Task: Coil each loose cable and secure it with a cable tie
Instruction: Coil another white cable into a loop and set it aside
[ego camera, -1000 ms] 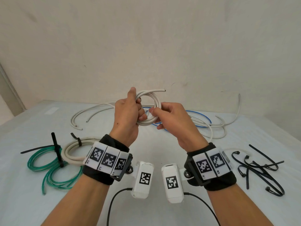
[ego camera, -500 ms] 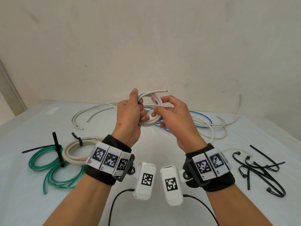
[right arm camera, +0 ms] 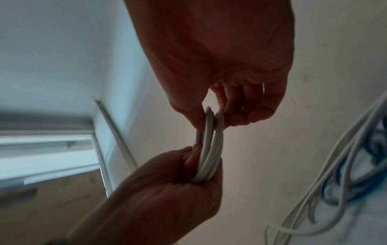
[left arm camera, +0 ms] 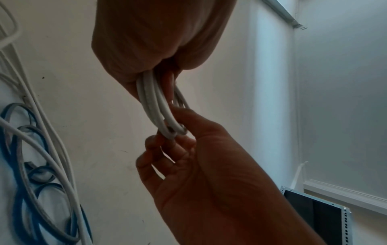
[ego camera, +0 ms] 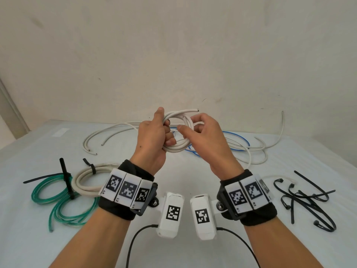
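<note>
I hold a small coil of white cable (ego camera: 174, 148) in the air above the middle of the table. My left hand (ego camera: 154, 138) grips its left side in a fist, with one cut end sticking out to the right at the top. My right hand (ego camera: 204, 136) pinches the coil's right side between thumb and curled fingers. In the left wrist view the coil (left arm camera: 155, 106) runs from my left hand (left arm camera: 159, 41) down to my right hand (left arm camera: 209, 165). The right wrist view shows several turns of the coil (right arm camera: 211, 149) pressed together between my right hand (right arm camera: 220, 58) and my left hand (right arm camera: 167, 190).
A green coil (ego camera: 58, 198) and a cream coil (ego camera: 87, 182), each bound with a black tie, lie at the left. Loose white cables (ego camera: 116, 130) and a blue cable (ego camera: 237, 140) sprawl at the back. Several black cable ties (ego camera: 309, 202) lie at the right.
My right hand has slid from the coil's lower middle up onto its right side and now pinches it there. The left hand keeps its grip and has barely moved.
</note>
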